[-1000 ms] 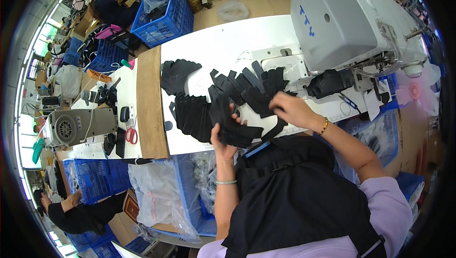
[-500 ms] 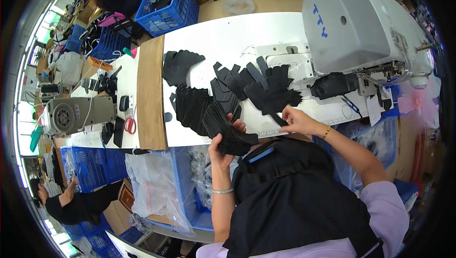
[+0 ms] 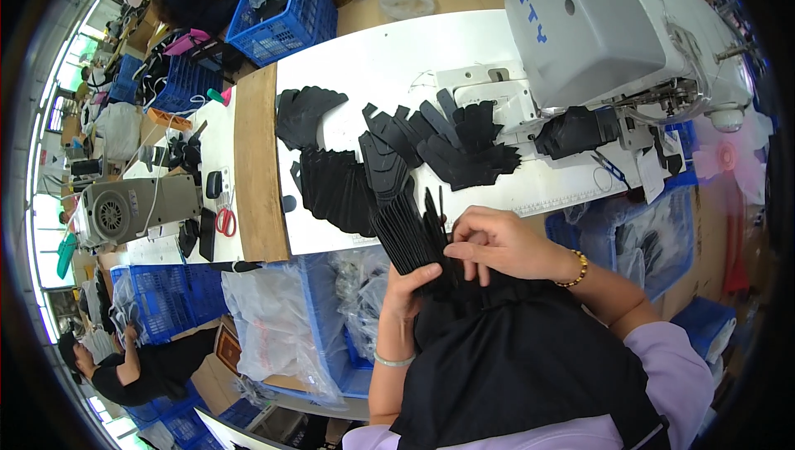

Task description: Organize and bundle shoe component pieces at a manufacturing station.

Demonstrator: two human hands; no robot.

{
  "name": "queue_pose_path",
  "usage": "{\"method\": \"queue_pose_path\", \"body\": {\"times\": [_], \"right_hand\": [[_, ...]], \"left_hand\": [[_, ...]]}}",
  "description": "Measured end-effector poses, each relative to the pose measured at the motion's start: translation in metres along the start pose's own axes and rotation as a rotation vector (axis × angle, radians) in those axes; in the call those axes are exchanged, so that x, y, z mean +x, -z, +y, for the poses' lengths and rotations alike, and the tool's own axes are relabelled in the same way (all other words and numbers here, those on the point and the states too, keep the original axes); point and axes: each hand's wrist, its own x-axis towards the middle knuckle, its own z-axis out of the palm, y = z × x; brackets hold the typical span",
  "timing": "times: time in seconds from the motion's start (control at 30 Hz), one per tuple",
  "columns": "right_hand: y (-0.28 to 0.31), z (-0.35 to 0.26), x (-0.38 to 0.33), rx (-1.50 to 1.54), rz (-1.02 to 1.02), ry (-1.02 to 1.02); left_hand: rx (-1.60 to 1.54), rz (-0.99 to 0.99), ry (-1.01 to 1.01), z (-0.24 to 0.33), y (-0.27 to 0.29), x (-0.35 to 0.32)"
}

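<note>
Gripped: a fanned stack of black cut pieces (image 3: 411, 239), held from below by the left hand (image 3: 406, 288), fingers curled round its lower end; the stack sits at the near edge of the white table (image 3: 397, 61), over the lap

Right hand (image 3: 497, 243): closed lightly on the top of the same stack, fingertips pinching at the upper edges of the pieces, a beaded bracelet (image 3: 575, 269) at the wrist

On the table, well apart from the hands: further black pieces (image 3: 331, 189) spread in overlapping rows, and another fan (image 3: 460, 139) just beside the base of the grey sewing machine (image 3: 596, 28)

Left of the table: a wooden board (image 3: 255, 168); beyond it red-handled scissors (image 3: 224, 222) and a small motor unit (image 3: 132, 206)

Below the table edge: blue crates with clear plastic bags (image 3: 265, 317)

Other people at work: one at upper left, one at lower left

Risk, as judged: the stack is thin, slick-looking and held only at its ends, so a loosened left grip could let pieces slide out and drop into the bags below; a pinch taking two pieces at once would upset the count
</note>
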Motion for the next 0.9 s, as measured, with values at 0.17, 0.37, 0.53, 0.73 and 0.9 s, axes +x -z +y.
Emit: {"method": "queue_pose_path", "body": {"times": [0.17, 0.37, 0.53, 0.73, 0.9], "right_hand": [[0.004, -0.025, -0.005, 0.253, 0.134, 0.196], [0.000, -0.009, -0.006, 0.225, 0.015, 0.241], [-0.012, -0.003, -0.003, 0.394, 0.113, 0.335], [-0.009, 0.002, 0.001, 0.261, 0.132, 0.309], [-0.004, 0.000, -0.003, 0.311, 0.076, 0.267]], "left_hand": [[-0.047, -0.245, 0.060, 0.000, 0.001, -0.012], [-0.054, -0.224, 0.050, 0.006, -0.015, -0.021], [-0.075, -0.140, 0.047, -0.004, -0.006, -0.023], [0.105, -0.008, 0.035, 0.010, -0.025, -0.032], [0.100, -0.007, 0.036, 0.007, -0.018, -0.034]]}}
